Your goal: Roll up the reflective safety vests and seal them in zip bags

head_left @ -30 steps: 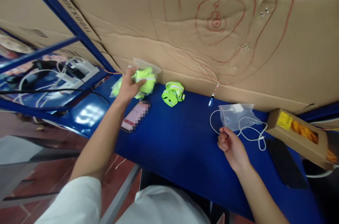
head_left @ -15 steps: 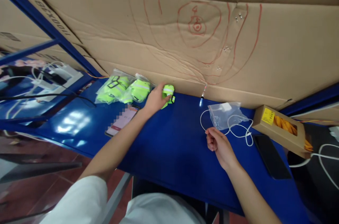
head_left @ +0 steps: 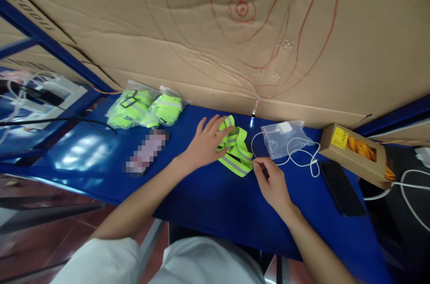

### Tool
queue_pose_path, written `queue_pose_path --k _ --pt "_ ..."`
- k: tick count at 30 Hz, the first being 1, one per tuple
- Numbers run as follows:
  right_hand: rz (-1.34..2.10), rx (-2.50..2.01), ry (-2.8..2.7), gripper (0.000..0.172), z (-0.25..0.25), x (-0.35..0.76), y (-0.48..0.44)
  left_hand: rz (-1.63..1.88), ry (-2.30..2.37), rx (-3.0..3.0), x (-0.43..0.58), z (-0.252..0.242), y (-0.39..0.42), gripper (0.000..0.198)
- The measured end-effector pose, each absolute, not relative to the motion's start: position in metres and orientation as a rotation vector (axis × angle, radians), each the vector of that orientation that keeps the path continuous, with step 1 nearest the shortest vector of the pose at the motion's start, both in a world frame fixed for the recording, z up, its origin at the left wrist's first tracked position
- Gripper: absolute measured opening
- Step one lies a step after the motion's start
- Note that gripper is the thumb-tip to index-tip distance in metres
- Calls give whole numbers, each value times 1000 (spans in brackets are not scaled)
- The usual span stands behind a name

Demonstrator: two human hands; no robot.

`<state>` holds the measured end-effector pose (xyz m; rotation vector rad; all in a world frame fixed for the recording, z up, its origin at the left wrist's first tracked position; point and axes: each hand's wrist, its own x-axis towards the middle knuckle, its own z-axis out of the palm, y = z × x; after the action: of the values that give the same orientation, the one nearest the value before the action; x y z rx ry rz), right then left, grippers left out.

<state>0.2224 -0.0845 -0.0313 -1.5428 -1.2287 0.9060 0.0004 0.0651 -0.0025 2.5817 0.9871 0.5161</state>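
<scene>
A fluorescent yellow-green reflective strap [head_left: 239,168] with a grey stripe lies in loose loops on the blue table. My left hand [head_left: 208,144] rests over the left side of its loops, fingers spread and partly covering them. The thumb and index finger of my right hand [head_left: 271,182] are pinched together at the strap's right edge, the other fingers curled. To the left, two clear bags [head_left: 134,107] hold more straps of the same colour.
A blurred phone [head_left: 147,152] lies left, a black phone [head_left: 343,189] right. Beyond my right hand are a clear plastic bag [head_left: 277,143] and a white cable [head_left: 314,165]. A cardboard box [head_left: 356,154] with orange contents stands at right. A cardboard panel [head_left: 201,51] rises behind the table.
The strap has gone from a compact bundle near the panel to spread loops closer to me. My left hand has moved right and opened; my right fingertips now meet the strap's edge.
</scene>
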Motion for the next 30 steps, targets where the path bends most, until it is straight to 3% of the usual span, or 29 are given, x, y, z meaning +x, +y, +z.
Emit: queue_pose_path --k 3,9,14,18,21,23,26,30 --pt "821 -1515 -1443 16 -31 219 -87 501 1167 2338 -9 -12 86 72" --pt "551 -1457 -1728 17 -36 219 -90 642 1187 2084 -33 -20 83 37" --pt "324 -1447 -1740 25 -33 222 -90 728 1125 1938 -42 -33 92 27" --pt "186 -1481 -1892 44 -32 225 -85 1064 1153 1979 -41 -34 82 32" --pt "218 -1424 -2141 47 -32 220 -83 1313 819 2486 -36 -23 60 41" --pt "250 -1402 -2271 46 -33 214 -82 1006 486 2861 -30 -17 52 49" --pt "225 -1393 -2330 45 -36 205 -84 519 557 3015 -21 -19 65 58" --pt "338 -1331 -2350 40 -33 196 -88 447 884 2666 -14 -35 109 60"
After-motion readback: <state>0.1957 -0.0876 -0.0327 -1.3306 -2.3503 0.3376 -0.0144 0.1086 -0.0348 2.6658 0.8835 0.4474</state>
